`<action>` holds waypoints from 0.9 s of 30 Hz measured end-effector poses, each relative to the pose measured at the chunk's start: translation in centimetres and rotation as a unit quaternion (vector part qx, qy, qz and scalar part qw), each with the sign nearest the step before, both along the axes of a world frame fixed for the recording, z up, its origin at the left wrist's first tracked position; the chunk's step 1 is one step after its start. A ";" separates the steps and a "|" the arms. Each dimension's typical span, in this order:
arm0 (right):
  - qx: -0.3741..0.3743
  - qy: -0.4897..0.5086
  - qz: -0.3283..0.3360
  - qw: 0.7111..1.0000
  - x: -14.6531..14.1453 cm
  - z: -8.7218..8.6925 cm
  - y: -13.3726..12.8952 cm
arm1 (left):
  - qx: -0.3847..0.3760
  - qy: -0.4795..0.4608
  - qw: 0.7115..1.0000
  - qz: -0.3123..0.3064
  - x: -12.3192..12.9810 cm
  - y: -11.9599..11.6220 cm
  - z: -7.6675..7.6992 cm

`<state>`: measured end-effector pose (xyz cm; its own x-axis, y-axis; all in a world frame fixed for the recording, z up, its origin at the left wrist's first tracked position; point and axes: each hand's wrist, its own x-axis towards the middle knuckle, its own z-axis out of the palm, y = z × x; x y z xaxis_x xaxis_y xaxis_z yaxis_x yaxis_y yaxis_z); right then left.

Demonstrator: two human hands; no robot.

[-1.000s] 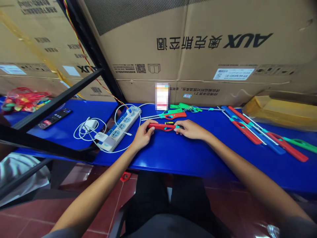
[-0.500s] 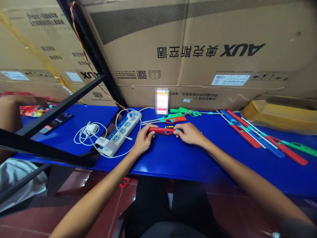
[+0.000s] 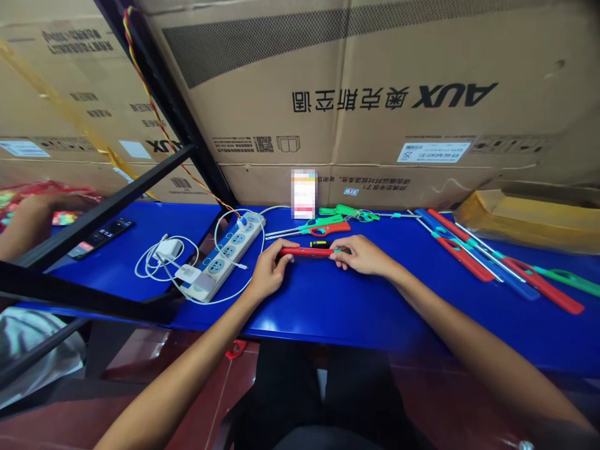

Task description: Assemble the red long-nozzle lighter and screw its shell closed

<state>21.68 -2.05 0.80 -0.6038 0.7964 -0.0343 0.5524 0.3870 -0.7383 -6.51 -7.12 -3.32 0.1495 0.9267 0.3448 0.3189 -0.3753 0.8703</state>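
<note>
Between my two hands a red stick lighter [image 3: 310, 252] lies level above the blue table, its long side toward me. My left hand [image 3: 270, 269] is closed round its left end, thumb in front. At the right end, beside a bit of green, my right hand [image 3: 360, 255] pinches it between thumb and fingers. Just behind it shows a yellow and black handle [image 3: 320, 244], mostly hidden. Farther back lie an orange-red stick lighter [image 3: 334, 230] and a green stick lighter [image 3: 328, 221] with metal tubes pointing left.
On the right lie several stick lighters [image 3: 473, 256] beside an open carton [image 3: 525, 219]. A power strip [image 3: 227, 253] with white cables and a charger [image 3: 169, 249] stands left. Past the black metal frame [image 3: 182, 112] are a phone [image 3: 100, 239] and another person's arm [image 3: 28, 219].
The red stick lighter has turned slightly in my hands, so its trigger opening no longer shows. The view has shifted a little. Both hands keep their hold.
</note>
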 end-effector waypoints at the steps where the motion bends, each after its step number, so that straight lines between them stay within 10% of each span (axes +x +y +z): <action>1: 0.021 -0.007 -0.006 1.000 0.0 -0.1 -0.1 | 0.002 -0.002 1.000 0.002 0.0 0.1 -0.1; 27: 0.316 -0.005 -0.019 0.949 -0.1 -2.8 -0.8 | 0.038 0.093 0.993 0.065 0.4 0.3 -0.6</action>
